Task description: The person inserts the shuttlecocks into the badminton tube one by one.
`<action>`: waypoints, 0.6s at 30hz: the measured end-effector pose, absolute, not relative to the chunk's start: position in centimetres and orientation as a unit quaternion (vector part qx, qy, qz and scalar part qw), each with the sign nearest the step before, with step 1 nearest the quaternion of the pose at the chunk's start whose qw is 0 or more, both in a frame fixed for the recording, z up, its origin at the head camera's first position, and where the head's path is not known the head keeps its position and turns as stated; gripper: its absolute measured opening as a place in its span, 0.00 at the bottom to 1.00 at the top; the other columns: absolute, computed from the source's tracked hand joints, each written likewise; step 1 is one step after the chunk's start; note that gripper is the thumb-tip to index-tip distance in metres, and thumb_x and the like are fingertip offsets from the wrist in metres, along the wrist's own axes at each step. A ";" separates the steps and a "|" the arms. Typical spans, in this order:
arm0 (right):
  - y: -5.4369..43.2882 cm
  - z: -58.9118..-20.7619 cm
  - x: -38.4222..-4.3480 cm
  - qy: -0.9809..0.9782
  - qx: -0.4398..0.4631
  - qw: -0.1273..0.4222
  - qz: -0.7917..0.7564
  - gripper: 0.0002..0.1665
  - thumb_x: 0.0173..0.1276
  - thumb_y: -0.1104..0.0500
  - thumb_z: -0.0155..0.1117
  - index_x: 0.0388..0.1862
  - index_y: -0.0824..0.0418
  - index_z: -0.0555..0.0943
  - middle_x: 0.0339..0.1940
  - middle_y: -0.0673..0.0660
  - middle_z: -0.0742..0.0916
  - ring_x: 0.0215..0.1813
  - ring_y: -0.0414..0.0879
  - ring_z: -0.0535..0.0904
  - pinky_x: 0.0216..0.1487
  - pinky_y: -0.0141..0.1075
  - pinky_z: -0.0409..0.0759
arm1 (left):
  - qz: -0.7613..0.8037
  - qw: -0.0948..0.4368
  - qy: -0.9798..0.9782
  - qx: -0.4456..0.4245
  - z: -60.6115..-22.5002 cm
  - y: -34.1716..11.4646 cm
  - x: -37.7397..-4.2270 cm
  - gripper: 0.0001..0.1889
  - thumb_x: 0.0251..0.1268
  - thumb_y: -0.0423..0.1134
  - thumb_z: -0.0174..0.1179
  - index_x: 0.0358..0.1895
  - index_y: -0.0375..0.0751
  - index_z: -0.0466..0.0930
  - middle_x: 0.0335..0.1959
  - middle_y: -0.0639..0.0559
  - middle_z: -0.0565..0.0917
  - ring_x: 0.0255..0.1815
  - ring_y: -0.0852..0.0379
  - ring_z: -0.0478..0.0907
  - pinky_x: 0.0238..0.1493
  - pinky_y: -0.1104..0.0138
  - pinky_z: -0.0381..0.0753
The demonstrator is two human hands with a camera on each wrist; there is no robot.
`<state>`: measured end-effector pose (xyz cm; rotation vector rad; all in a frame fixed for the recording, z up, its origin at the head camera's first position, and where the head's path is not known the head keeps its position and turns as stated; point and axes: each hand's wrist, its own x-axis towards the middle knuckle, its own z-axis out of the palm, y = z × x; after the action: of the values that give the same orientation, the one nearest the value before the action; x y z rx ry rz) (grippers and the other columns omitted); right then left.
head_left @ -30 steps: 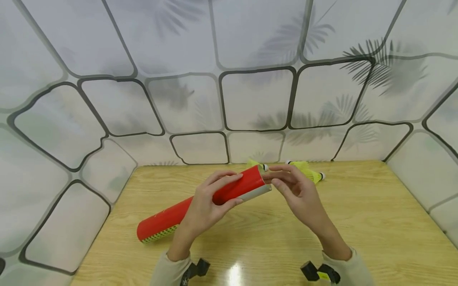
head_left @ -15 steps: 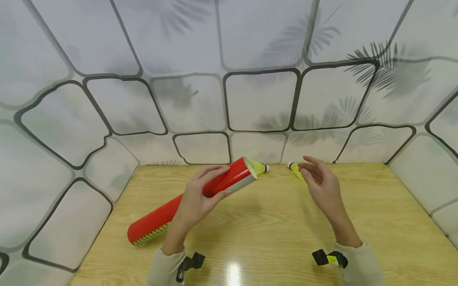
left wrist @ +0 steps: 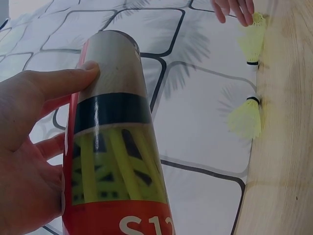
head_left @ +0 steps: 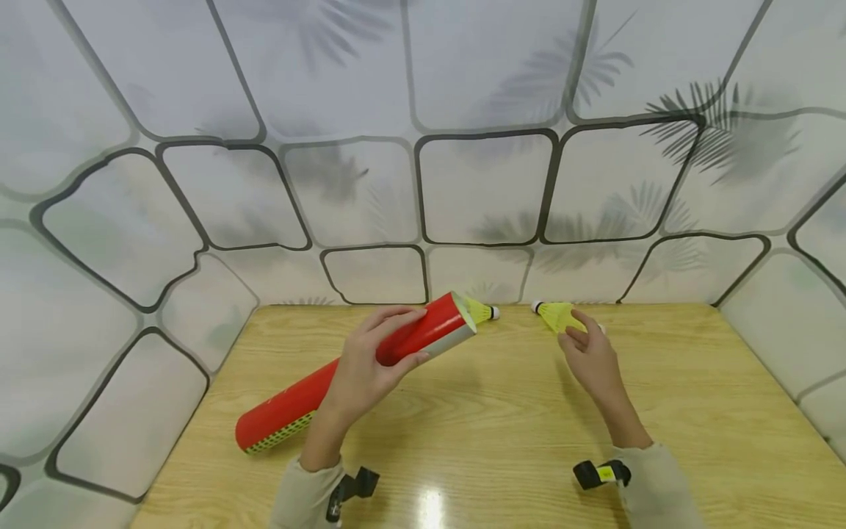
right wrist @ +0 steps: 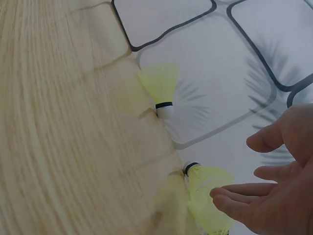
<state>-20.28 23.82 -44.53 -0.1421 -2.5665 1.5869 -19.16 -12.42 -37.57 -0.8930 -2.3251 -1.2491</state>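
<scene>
My left hand (head_left: 366, 367) grips a long red tube (head_left: 291, 404) near its upper end, thumb on the silver-grey strip. The tube slants with its round mouth up to the right, and a yellow-green and dark patterned band shows on its side in the left wrist view. My right hand (head_left: 595, 364) is at the back of the table, thumb and fingers apart and holding nothing. Its fingertips overlap a yellow shuttlecock (right wrist: 205, 191) in the right wrist view. A second white tip (head_left: 601, 328) shows just behind that hand.
Another yellow shuttlecock (head_left: 480, 311) lies beyond the tube's mouth, its white cork facing right. The wooden table (head_left: 502, 419) ends at a patterned cloth wall (head_left: 489, 191), close behind the shuttlecocks. Similar cloth rises at both sides.
My right hand has left the tube's mouth and moved right, then reached forward to the shuttlecocks at the back. The tube, still in my left hand, has shifted a little left.
</scene>
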 end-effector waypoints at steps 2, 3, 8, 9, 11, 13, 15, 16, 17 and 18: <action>24.0 -44.8 -20.4 -0.839 -0.058 0.039 0.540 0.42 0.82 0.54 0.50 0.85 0.64 0.47 0.75 0.79 0.66 0.74 0.70 0.66 0.70 0.58 0.69 | -0.442 0.175 -0.821 -0.316 -37.5 -12.4 -19.2 0.27 0.61 0.39 0.75 0.65 0.52 0.81 0.62 0.57 0.79 0.57 0.55 0.79 0.51 0.56 0.85; 24.1 -45.0 -20.4 -0.835 -0.061 0.031 0.546 0.43 0.82 0.53 0.50 0.85 0.64 0.44 0.76 0.79 0.63 0.76 0.71 0.63 0.71 0.59 0.67 | -0.442 0.175 -0.821 -0.316 -37.5 -12.4 -19.2 0.28 0.61 0.39 0.75 0.65 0.52 0.81 0.62 0.57 0.79 0.57 0.55 0.79 0.51 0.56 0.85; 24.5 -45.7 -20.8 -0.806 -0.086 0.006 0.585 0.49 0.83 0.53 0.48 0.84 0.61 0.29 0.80 0.79 0.46 0.80 0.73 0.46 0.76 0.61 0.55 | -0.444 0.173 -0.820 -0.317 -37.5 -12.5 -19.1 0.28 0.61 0.39 0.75 0.65 0.53 0.81 0.63 0.58 0.78 0.57 0.55 0.79 0.51 0.57 0.85; 24.6 -45.9 -20.9 -0.801 -0.095 0.008 0.591 0.49 0.83 0.53 0.48 0.84 0.61 0.28 0.81 0.78 0.43 0.81 0.72 0.43 0.77 0.60 0.53 | -0.445 0.173 -0.820 -0.317 -37.5 -12.5 -19.1 0.28 0.61 0.39 0.75 0.65 0.53 0.81 0.62 0.58 0.78 0.57 0.56 0.79 0.51 0.57 0.85; 24.8 -46.2 -21.0 -0.792 -0.111 0.015 0.600 0.49 0.83 0.53 0.47 0.83 0.63 0.28 0.82 0.73 0.40 0.82 0.69 0.39 0.78 0.59 0.49 | -0.445 0.172 -0.820 -0.316 -37.5 -12.5 -19.1 0.28 0.61 0.39 0.75 0.65 0.53 0.81 0.62 0.59 0.78 0.57 0.57 0.79 0.51 0.57 0.85; 25.0 -46.6 -21.1 -0.787 -0.127 0.026 0.603 0.47 0.83 0.53 0.46 0.84 0.64 0.30 0.83 0.69 0.39 0.83 0.66 0.38 0.79 0.57 0.48 | -0.445 0.171 -0.821 -0.314 -37.4 -12.5 -19.1 0.27 0.61 0.39 0.75 0.65 0.54 0.81 0.62 0.60 0.78 0.57 0.57 0.79 0.51 0.58 0.85; 25.2 -46.8 -21.0 -0.785 -0.140 0.038 0.602 0.45 0.83 0.55 0.46 0.84 0.66 0.34 0.84 0.67 0.42 0.83 0.64 0.40 0.79 0.55 0.48 | -0.445 0.171 -0.822 -0.313 -37.5 -12.5 -19.1 0.27 0.61 0.38 0.76 0.65 0.54 0.81 0.62 0.60 0.78 0.57 0.57 0.79 0.51 0.58 0.85; 25.3 -46.9 -21.0 -0.784 -0.144 0.045 0.602 0.44 0.83 0.55 0.46 0.84 0.67 0.36 0.84 0.67 0.44 0.83 0.63 0.41 0.79 0.55 0.49 | -0.445 0.171 -0.822 -0.313 -37.5 -12.4 -19.0 0.27 0.61 0.39 0.76 0.65 0.54 0.81 0.62 0.60 0.78 0.57 0.57 0.79 0.51 0.58 0.85; 25.4 -47.0 -21.0 -0.783 -0.149 0.054 0.601 0.43 0.83 0.56 0.46 0.84 0.67 0.38 0.84 0.68 0.47 0.83 0.63 0.44 0.79 0.55 0.51 | -0.445 0.172 -0.822 -0.312 -37.5 -12.4 -19.0 0.27 0.61 0.39 0.76 0.65 0.54 0.82 0.62 0.60 0.78 0.57 0.57 0.79 0.50 0.58 0.85; 25.5 -47.1 -20.9 -0.781 -0.154 0.063 0.602 0.41 0.83 0.57 0.47 0.84 0.67 0.41 0.84 0.68 0.50 0.83 0.63 0.47 0.79 0.55 0.53 | -0.445 0.171 -0.822 -0.311 -37.5 -12.4 -19.0 0.27 0.61 0.39 0.75 0.65 0.54 0.82 0.62 0.60 0.78 0.57 0.57 0.79 0.50 0.58 0.85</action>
<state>-20.88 25.46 -47.07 -0.4645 -2.3609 1.8181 -19.03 -12.44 -37.46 -0.8840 -2.3338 -1.2630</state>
